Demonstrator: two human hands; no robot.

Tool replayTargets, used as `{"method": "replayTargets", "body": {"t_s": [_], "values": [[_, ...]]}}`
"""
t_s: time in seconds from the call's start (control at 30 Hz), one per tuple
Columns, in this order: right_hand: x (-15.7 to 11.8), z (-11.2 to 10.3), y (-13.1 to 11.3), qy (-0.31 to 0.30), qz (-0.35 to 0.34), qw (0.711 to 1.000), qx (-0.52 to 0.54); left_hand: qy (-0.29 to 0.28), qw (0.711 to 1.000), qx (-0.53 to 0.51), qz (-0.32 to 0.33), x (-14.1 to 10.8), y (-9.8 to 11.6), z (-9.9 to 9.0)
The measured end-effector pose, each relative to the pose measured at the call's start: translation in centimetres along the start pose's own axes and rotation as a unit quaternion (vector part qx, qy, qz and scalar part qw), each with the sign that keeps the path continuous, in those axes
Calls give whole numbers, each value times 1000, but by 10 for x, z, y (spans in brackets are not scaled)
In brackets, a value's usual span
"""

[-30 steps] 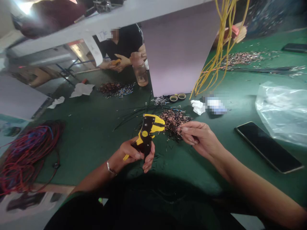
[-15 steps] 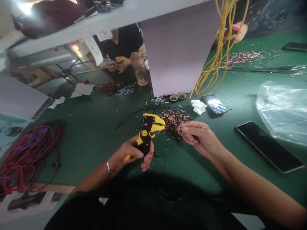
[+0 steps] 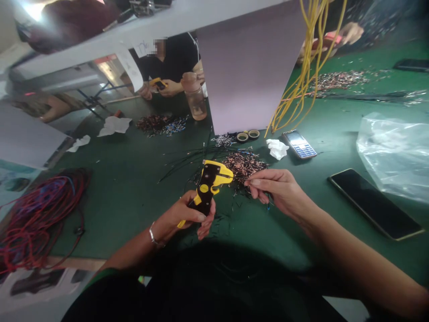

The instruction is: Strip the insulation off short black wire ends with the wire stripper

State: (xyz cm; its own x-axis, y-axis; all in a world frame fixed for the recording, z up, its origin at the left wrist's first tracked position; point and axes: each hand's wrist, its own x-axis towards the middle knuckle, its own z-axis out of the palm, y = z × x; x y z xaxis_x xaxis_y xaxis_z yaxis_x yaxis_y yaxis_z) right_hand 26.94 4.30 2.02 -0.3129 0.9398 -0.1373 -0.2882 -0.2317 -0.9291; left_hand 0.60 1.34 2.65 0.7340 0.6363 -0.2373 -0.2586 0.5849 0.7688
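My left hand (image 3: 182,215) grips the handles of a yellow and black self-adjusting wire stripper (image 3: 208,184), its jaws pointing up and to the right. My right hand (image 3: 276,190) is pinched shut just right of the jaws and apart from them, with a thin dark wire (image 3: 269,202) showing below the fingers. Its fingertips lie beside a heap of stripped copper wire scraps (image 3: 243,165). Long thin black wires (image 3: 182,163) fan out behind the stripper, and short cut pieces (image 3: 223,226) are scattered on the green mat (image 3: 134,214) below it.
Across the green bench, a co-worker's hands (image 3: 161,88) hold a yellow tool near a plastic bottle (image 3: 195,102). Nearby are tape rolls (image 3: 248,135), a keypad phone (image 3: 299,144), a smartphone (image 3: 373,203), a plastic bag (image 3: 395,156), red-blue wire (image 3: 40,219) and hanging yellow cables (image 3: 303,76).
My right hand has moved left, away from the copper heap and closer to the stripper. The stripper has turned slightly, its jaws now tipped more to the right. The co-worker's hands have shifted.
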Motion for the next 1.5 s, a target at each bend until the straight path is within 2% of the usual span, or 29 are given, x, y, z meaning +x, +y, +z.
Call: {"method": "replayTargets", "body": {"t_s": [0.33, 0.63, 0.93, 1.17, 1.27, 1.5], "values": [[-1, 5, 2, -17, 6, 999, -28, 16, 1000, 18, -3, 0, -5, 4], [-2, 9, 8, -14, 17, 1000, -21, 72, 997, 25, 15, 2, -14, 3], [2, 7, 7, 7, 18, 1000, -16, 2, 1000, -25, 6, 3, -3, -2], [1, 9, 11, -10, 41, 998, -36, 86, 988, 48, 118, 7, 1, -10], [-2, 13, 13, -20, 49, 996, -74, 118, 981, 76, 134, 9, -1, -14], [-5, 13, 14, 6, 22, 995, -102, 48, 996, 47, 65, 11, 1, -14]]}}
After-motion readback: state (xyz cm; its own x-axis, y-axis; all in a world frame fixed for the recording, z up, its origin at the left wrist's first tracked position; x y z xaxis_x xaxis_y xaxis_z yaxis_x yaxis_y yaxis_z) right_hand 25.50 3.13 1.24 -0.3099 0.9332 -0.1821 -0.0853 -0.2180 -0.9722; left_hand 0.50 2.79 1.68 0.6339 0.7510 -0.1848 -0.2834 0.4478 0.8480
